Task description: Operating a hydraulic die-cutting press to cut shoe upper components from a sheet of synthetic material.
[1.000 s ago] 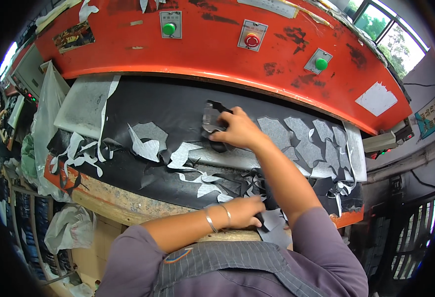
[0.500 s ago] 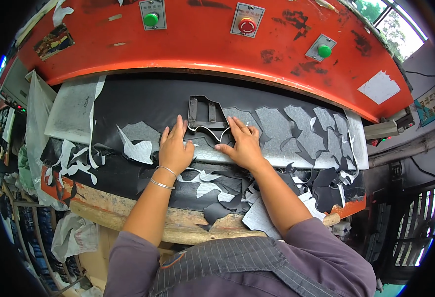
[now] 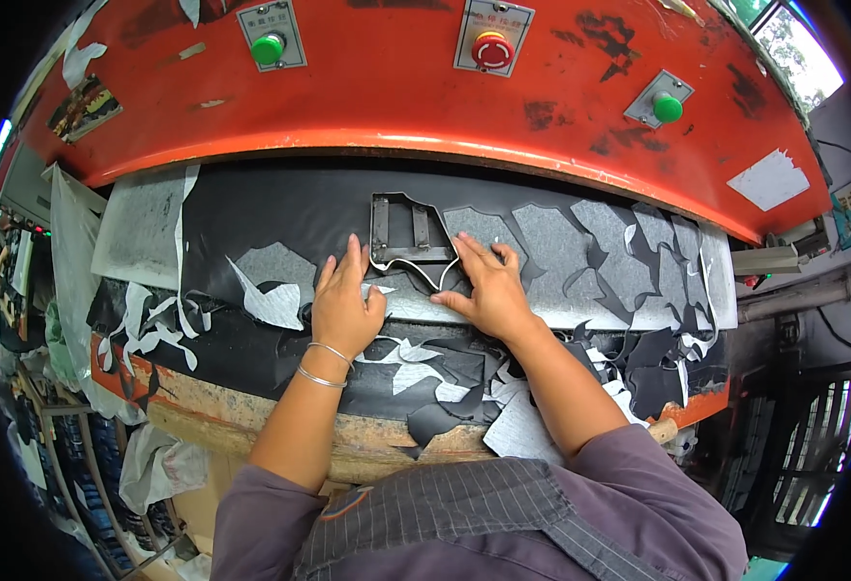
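Both hands, left (image 3: 346,308) and right (image 3: 488,290), lay flat, grip open, beside the metal die (image 3: 408,237) on black sheet (image 3: 280,208) covering the worktop (image 3: 212,402), beneath the red press (image 3: 377,97); offcuts (image 3: 425,373) lay scattered.

A bright window (image 3: 793,58) sits upper right, with cluttered shelving (image 3: 19,290) along the left.

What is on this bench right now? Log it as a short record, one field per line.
left hand: flat on the grey sheet, fingers by the cutting die's lower left
right hand: flat on the sheet, fingertips at the die's lower right edge
cutting die: metal outline frame lying on the grey sheet
scraps: grey and black offcuts along the front edge
press head: red, with two green buttons and one red button
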The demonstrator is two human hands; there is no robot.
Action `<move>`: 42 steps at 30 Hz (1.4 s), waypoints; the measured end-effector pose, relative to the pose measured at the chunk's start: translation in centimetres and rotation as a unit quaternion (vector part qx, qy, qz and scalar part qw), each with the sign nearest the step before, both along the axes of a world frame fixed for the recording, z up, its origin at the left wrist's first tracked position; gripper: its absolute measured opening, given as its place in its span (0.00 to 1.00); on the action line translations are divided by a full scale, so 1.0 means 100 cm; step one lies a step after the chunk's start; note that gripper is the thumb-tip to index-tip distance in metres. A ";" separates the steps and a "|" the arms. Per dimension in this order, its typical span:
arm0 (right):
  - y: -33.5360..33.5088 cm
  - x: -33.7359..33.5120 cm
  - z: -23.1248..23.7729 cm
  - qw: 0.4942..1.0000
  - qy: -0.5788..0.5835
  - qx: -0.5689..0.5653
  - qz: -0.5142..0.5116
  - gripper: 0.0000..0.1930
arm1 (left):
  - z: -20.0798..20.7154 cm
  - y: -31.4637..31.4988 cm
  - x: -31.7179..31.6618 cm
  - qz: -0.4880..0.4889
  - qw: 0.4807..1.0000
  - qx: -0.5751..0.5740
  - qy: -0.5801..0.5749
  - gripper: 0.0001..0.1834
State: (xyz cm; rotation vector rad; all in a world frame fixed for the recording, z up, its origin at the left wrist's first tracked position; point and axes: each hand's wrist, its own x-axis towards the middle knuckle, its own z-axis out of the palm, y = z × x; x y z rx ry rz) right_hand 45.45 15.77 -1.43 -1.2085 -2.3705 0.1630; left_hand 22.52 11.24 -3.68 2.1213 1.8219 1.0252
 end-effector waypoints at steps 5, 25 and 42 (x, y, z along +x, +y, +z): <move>-0.001 0.003 0.003 1.000 0.006 -0.026 -0.011 0.45 | 0.008 0.004 0.000 -0.012 0.999 -0.037 -0.011 0.42; -0.066 0.074 0.158 0.937 0.251 0.193 -0.151 0.20 | 0.168 -0.088 -0.036 -0.011 0.997 -0.045 -0.061 0.15; -0.238 -0.043 0.099 0.967 -0.084 -0.229 0.071 0.22 | 0.106 -0.210 -0.030 -0.079 0.985 -0.152 0.016 0.11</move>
